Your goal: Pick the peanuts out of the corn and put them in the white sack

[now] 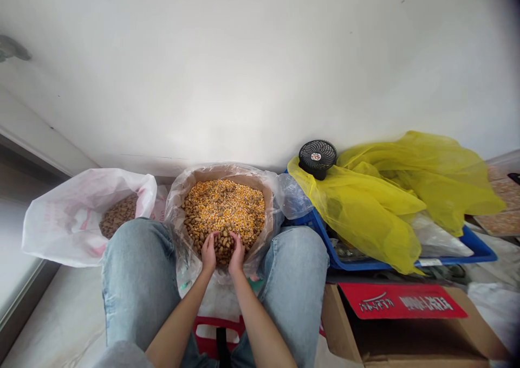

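Cupped side by side, the left hand (208, 253) and the right hand (237, 253) are closed around a small heap of unshelled peanuts (224, 247), with the fingers mostly hidden. A bowl seems to be formed this way so that loose nuts are kept from slipping out at the sides; whether the heap is lifted clear cannot be told. The peanuts are found at the near edge of a clear plastic bag (174, 205), in which yellow corn kernels (223, 192) are mixed with more nuts. The bag is set between two denim-clad knees (138, 259), probably so that it is steadied and can be reached equally by both hands. Beside the left knee, similar tan pieces (119, 214) are held in an open white sack (89, 186), presumably placed there for easy reach. To the right, yellow mesh (374, 194) is draped over a blue plastic crate (479, 253), and a small black fan (317, 159) is perched at its corner by the wall (227, 70). Nearer the body, a cardboard carton (339, 319) is placed, opened.
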`<state>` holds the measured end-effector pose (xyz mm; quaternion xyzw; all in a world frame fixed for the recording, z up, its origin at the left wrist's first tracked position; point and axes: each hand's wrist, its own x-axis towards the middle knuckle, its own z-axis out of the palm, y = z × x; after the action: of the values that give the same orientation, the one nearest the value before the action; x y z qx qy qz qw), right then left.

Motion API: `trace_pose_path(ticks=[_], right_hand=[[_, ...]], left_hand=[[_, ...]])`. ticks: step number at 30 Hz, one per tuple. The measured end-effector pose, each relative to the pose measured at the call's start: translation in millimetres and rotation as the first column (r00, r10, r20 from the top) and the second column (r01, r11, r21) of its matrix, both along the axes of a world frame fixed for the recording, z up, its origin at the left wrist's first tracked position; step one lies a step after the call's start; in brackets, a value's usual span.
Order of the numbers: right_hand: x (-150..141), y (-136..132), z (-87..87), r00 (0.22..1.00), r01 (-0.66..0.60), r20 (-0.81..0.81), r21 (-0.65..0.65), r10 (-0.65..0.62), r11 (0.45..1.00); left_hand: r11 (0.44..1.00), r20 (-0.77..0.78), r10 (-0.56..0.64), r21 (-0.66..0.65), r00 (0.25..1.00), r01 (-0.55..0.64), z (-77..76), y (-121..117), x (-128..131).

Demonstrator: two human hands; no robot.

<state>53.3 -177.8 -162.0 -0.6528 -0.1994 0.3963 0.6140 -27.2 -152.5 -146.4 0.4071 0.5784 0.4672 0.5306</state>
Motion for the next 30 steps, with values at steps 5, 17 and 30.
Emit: trace_pose_path(ticks=[5, 17, 30], right_hand=[[-11, 4, 8.4, 0.948, 0.156, -0.284, 0.017, -0.145, 0.988], [-16, 14, 25.1, 0.69, 0.281, -0.697, 0.011, -0.195, 0.96], [-1, 17, 39.5, 0.53, 0.292, -0.846, 0.127, -0.05, 0.948]], left_hand=[[0.997, 0.116, 0.078, -0.029, 0.99, -0.075, -3.2, 3, 6], [0.981, 0.421, 0.166, -0.159, 0.892, -0.108, 6.9, 11, 21], [0.907, 0.676, 0.361, -0.414, 0.643, -0.075, 28.9, 18, 22]])
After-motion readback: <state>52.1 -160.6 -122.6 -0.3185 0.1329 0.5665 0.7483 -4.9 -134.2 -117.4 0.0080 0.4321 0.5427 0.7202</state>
